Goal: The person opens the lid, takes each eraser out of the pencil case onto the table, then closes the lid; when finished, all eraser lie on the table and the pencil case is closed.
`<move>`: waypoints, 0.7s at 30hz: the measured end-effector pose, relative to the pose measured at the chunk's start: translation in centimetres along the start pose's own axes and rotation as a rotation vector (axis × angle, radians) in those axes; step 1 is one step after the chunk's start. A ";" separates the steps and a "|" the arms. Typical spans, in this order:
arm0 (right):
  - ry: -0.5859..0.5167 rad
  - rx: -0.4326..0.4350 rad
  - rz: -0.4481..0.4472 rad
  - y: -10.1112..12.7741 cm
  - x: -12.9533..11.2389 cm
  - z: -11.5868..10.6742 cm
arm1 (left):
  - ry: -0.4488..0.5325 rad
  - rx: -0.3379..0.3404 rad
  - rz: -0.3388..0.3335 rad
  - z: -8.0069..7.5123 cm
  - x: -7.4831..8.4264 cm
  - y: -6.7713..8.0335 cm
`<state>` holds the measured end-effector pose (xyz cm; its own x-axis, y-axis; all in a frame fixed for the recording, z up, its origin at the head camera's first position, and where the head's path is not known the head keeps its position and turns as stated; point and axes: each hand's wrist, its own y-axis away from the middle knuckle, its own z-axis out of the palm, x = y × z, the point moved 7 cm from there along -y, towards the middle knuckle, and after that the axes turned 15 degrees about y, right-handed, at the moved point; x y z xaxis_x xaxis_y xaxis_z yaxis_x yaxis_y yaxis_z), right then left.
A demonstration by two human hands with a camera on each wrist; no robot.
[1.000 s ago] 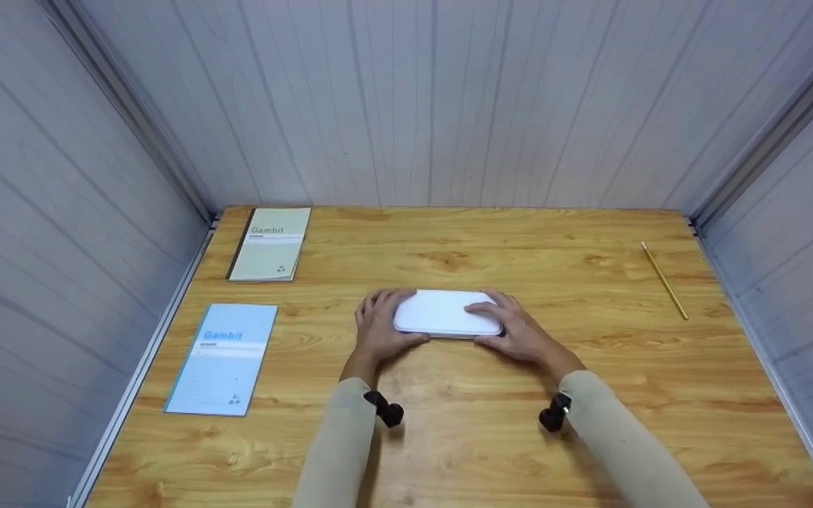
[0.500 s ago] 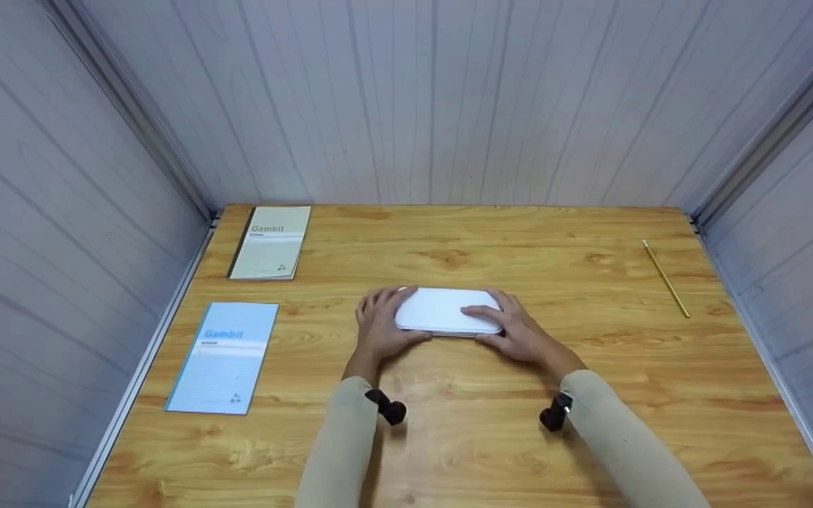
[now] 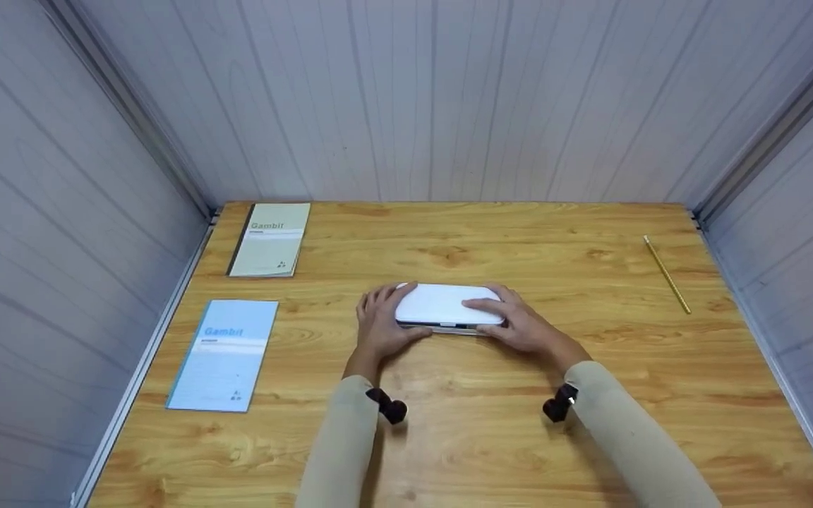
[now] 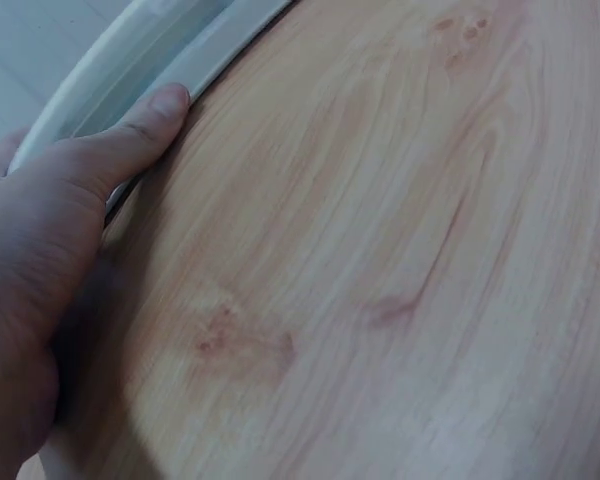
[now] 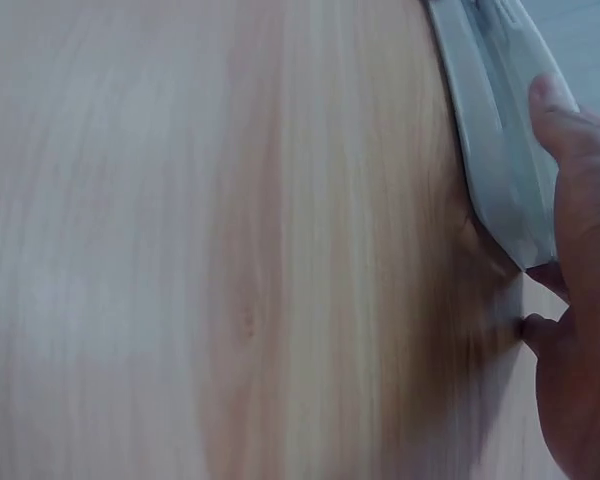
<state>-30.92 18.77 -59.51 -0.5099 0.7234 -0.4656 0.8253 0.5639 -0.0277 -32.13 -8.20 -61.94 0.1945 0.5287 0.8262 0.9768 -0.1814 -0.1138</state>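
Note:
A white pencil case (image 3: pixel 435 302) with rounded ends lies on the wooden table, its lid slightly raised along the near edge, where a small tab and a dark gap show. My left hand (image 3: pixel 380 328) grips the case's left end, fingers over the far corner. In the left wrist view its thumb (image 4: pixel 150 118) lies along the lower rim. At the other end, my right hand (image 3: pixel 523 326) holds the case with one finger across the lid top. The right wrist view shows the right thumb (image 5: pixel 550 110) at the lid's edge, above the base (image 5: pixel 480 150). The inside is mostly hidden.
On the left of the table (image 3: pixel 449 437) lie a blue notebook (image 3: pixel 223 356) and, farther back, a beige notebook (image 3: pixel 269 241). A yellow pencil (image 3: pixel 666 275) lies at the far right. Pale panel walls (image 3: pixel 406 99) enclose the back and sides.
The lid's near edge has lifted from the base, opening a gap at the front. The right hand has shifted slightly with it; the left hand stays at its end.

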 end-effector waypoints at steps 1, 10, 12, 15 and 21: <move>0.005 -0.004 -0.007 -0.1 -0.1 0.0 | -0.004 0.005 0.000 -0.1 0.0 0.0; 0.005 0.008 -0.011 -0.1 -0.1 -0.1 | 0.042 0.041 -0.021 -0.2 -0.3 -0.1; 0.001 0.030 -0.007 0.0 -0.2 -0.4 | 0.059 0.051 -0.031 -0.2 -0.3 0.0; -0.002 0.088 -0.012 -0.1 -0.4 -1.0 | 0.090 0.061 -0.049 -0.1 -0.3 0.1; -0.013 0.235 -0.047 -0.5 -1.1 -2.5 | 0.137 0.097 -0.054 -0.4 0.0 0.4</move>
<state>-31.39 18.72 -56.78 -0.5470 0.6928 -0.4700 0.8354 0.4875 -0.2538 -31.82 -8.57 -61.79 0.1336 0.4167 0.8992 0.9909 -0.0716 -0.1141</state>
